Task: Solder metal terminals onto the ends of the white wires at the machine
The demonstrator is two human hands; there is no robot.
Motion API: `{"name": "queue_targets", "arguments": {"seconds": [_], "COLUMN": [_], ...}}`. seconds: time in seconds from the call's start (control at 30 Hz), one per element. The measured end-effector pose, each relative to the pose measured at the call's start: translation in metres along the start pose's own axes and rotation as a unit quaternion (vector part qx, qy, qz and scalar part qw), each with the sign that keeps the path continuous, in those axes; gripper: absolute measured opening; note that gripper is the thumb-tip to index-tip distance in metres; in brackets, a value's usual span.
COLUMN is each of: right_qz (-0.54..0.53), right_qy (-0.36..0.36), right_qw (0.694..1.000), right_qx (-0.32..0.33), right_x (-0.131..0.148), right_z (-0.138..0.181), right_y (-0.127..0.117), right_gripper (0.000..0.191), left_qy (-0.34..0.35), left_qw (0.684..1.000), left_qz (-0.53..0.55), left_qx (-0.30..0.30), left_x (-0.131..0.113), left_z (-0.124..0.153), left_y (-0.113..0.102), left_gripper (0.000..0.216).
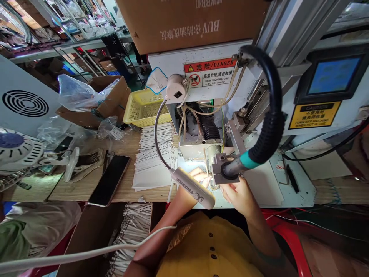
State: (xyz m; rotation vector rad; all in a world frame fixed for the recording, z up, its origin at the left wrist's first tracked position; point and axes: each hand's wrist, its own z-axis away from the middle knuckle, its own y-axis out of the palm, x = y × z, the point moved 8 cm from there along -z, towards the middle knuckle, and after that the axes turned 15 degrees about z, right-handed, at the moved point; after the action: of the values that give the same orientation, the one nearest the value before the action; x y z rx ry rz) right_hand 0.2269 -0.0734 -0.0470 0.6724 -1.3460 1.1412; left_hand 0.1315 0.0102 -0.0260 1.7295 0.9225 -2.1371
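My left hand is under the machine head, partly covered by the lit gooseneck lamp. Its fingers are curled together near the tip of the bent metal tube. From the other side my right hand comes in, fingers pinched close below the grey clamp block. Whatever lies between the fingers of either hand is too small and too hidden to name. A thick black hose with a teal band runs down into the clamp block.
Thin white strips lie in a stack left of the machine, beside a phone. A yellow basket stands behind them. More strips fill a box below the table edge. A hex key lies at right. A danger label warns of heat.
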Motion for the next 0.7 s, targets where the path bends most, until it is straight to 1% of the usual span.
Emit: {"name": "queue_targets", "arguments": {"seconds": [0.3, 0.37, 0.47, 0.5, 0.57, 0.63, 0.7], "right_qz": [-0.016, -0.010, 0.006, 0.011, 0.023, 0.030, 0.035], "right_qy": [0.015, 0.008, 0.005, 0.008, 0.020, 0.032, 0.043], "right_qw": [1.000, 1.000, 0.998, 0.998, 0.997, 0.998, 0.998], "right_qx": [-0.001, -0.007, -0.055, -0.067, -0.067, -0.047, -0.042], "right_x": [0.001, 0.005, 0.012, 0.015, 0.018, 0.020, 0.022], "right_z": [0.000, 0.003, 0.016, 0.023, 0.037, 0.051, 0.064], "right_y": [0.000, -0.002, -0.008, -0.009, -0.004, 0.005, 0.014], "right_gripper": [0.032, 0.033, 0.030, 0.029, 0.029, 0.033, 0.035], "left_qy": [0.015, 0.034, 0.097, 0.113, 0.115, 0.083, 0.043], "left_qw": [0.999, 0.998, 0.990, 0.984, 0.970, 0.957, 0.947], "left_qz": [-0.029, -0.043, -0.107, -0.140, -0.205, -0.249, -0.263], "left_qx": [0.014, 0.012, -0.003, -0.016, -0.060, -0.122, -0.176], "left_x": [-0.008, -0.014, -0.026, -0.028, -0.024, -0.014, -0.002], "left_z": [0.003, 0.009, 0.025, 0.032, 0.046, 0.059, 0.069], "left_y": [0.001, -0.002, -0.014, -0.021, -0.038, -0.058, -0.075], "left_gripper": [0.026, 0.028, 0.018, 0.015, 0.016, 0.020, 0.022]}}
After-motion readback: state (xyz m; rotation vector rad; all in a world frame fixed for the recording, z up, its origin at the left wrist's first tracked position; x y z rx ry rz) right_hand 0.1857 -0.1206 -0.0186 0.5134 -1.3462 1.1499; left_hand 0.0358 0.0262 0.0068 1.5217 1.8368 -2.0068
